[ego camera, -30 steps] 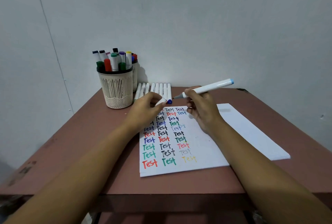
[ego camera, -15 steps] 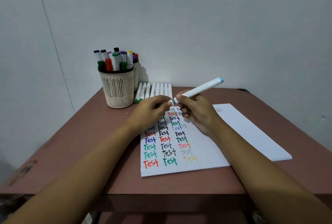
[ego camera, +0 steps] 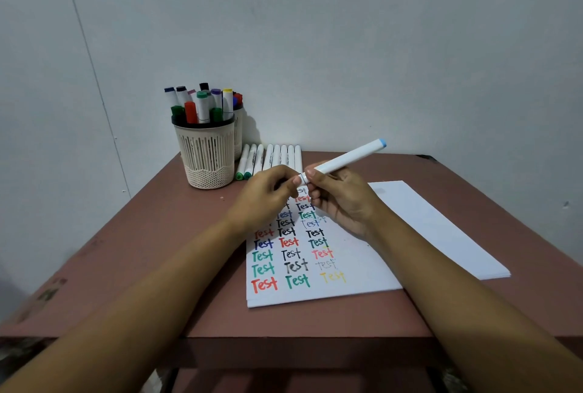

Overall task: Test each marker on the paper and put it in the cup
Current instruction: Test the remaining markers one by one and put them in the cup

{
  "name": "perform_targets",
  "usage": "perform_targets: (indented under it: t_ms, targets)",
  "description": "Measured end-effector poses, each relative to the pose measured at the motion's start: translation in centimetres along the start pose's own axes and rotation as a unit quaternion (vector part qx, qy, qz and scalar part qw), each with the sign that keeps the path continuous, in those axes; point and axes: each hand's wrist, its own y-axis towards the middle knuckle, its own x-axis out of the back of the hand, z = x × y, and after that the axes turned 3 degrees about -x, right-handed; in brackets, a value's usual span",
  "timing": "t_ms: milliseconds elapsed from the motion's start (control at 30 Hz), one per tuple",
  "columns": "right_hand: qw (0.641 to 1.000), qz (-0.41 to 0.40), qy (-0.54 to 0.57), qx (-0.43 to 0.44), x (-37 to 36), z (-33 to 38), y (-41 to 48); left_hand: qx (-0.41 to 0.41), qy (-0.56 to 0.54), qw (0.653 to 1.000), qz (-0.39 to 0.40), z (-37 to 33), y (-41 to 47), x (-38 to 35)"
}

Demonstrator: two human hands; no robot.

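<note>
My right hand (ego camera: 342,200) grips a white marker (ego camera: 350,157) with a light-blue end that points up and to the right. My left hand (ego camera: 268,197) pinches the cap at the marker's lower tip, and the two hands meet above the top of the paper (ego camera: 356,263). The paper carries three columns of the word "Test" in several colours. At the table's back left stands a beige slotted cup (ego camera: 206,153) filled with several capped markers. A row of white markers (ego camera: 274,159) lies flat to the right of the cup.
A second cup (ego camera: 238,131) with markers stands partly hidden behind the first. A stack of blank white sheets (ego camera: 441,228) extends to the right under the written sheet. The reddish-brown table (ego camera: 142,250) stands against a pale wall.
The cap in my left hand and the marker's bare tip were apart a second ago. They have come together, and the tip is now covered at my left fingertips.
</note>
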Motion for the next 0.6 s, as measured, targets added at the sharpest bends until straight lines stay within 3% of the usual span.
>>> perform_targets:
  t_ms: [167,233,333,433,533,600]
  targets:
    - [1.0,-0.002,0.008,0.005,0.0,0.1,0.0,0.009,-0.019,1.0,-0.016,-0.3,0.0,-0.2]
    - [1.0,-0.011,0.009,0.009,-0.2,0.4,0.0,0.039,-0.076,0.996,-0.033,-0.5,0.2,-0.2]
    - [1.0,-0.027,0.003,0.004,-0.4,0.7,-0.1,0.117,-0.247,0.96,-0.067,-0.9,0.6,0.0]
    - [0.998,-0.057,0.036,-0.003,-0.4,1.0,-0.4,0.153,-0.337,0.921,-0.121,-1.2,0.8,0.5]
    - [0.985,-0.154,0.077,0.003,0.3,1.4,-0.2,0.133,-0.356,0.909,-0.171,-1.5,0.7,1.5]
    - [0.966,-0.258,-0.023,0.009,0.9,1.2,0.3,0.106,-0.348,0.912,-0.192,-1.8,0.6,2.3]
